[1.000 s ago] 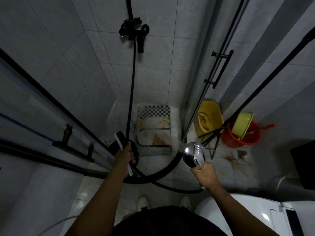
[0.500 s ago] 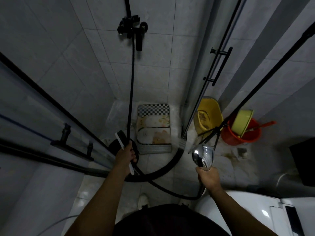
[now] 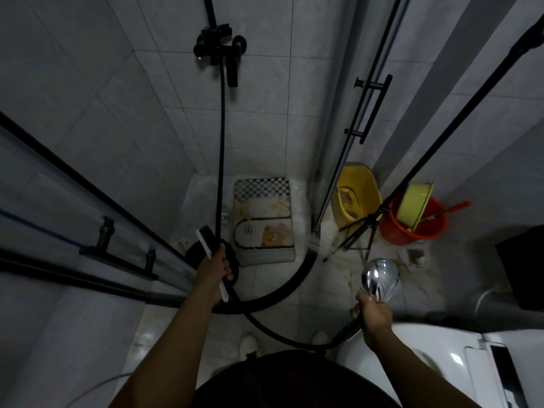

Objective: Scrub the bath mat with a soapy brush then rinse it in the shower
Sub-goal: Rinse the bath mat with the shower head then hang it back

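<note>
Tiled shower floor [image 3: 272,279], bath mat [image 3: 263,222] inside curved threshold [image 3: 306,266], left hand [image 3: 213,269] gripping brush [image 3: 206,237], right hand [image 3: 375,315] gripping showerhead [image 3: 381,278]

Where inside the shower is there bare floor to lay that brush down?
Bare tiles lie between the bath mat and the curved black threshold. A narrower strip runs left of the mat, beside the hanging hose. Further right it is crowded: yellow tub, red bucket, tripod.
</note>
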Demonstrator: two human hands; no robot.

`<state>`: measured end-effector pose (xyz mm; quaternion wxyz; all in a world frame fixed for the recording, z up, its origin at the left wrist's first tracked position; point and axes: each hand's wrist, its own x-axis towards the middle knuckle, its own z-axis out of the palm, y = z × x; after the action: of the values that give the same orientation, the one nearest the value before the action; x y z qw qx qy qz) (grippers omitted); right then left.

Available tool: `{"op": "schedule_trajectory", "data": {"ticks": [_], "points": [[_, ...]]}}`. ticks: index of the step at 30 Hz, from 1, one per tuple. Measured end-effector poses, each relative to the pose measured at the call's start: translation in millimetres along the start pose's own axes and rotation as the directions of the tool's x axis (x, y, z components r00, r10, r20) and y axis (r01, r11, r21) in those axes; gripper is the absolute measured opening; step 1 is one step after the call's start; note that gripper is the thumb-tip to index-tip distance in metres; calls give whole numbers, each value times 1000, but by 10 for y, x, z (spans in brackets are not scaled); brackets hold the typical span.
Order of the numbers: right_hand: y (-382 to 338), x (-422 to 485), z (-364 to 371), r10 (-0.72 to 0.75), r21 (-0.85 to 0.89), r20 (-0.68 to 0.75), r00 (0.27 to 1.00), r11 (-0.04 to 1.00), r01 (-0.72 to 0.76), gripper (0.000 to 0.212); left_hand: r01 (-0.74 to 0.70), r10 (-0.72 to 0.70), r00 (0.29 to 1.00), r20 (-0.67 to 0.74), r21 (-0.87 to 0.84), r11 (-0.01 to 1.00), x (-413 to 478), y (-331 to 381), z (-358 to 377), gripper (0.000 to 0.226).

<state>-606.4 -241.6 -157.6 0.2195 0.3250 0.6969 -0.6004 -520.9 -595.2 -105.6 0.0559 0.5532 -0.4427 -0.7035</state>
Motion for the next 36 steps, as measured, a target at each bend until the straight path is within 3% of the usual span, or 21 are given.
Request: {"op": "schedule_trajectory", "data": {"ticks": [5, 13, 36], "points": [[5, 6, -42, 109, 211, -15, 994, 972, -104, 21, -5, 5, 1000, -28, -1, 1000, 25, 12, -27, 36], [2, -39, -24, 155, 361, 41, 987, 919, -159, 25, -36, 36, 999, -21, 16, 999, 12, 15, -70, 37], [-117, -90, 88, 48, 516, 93, 994, 852, -89, 30, -68, 68, 998, 2, 21, 997, 10, 3, -152, 36]]}}
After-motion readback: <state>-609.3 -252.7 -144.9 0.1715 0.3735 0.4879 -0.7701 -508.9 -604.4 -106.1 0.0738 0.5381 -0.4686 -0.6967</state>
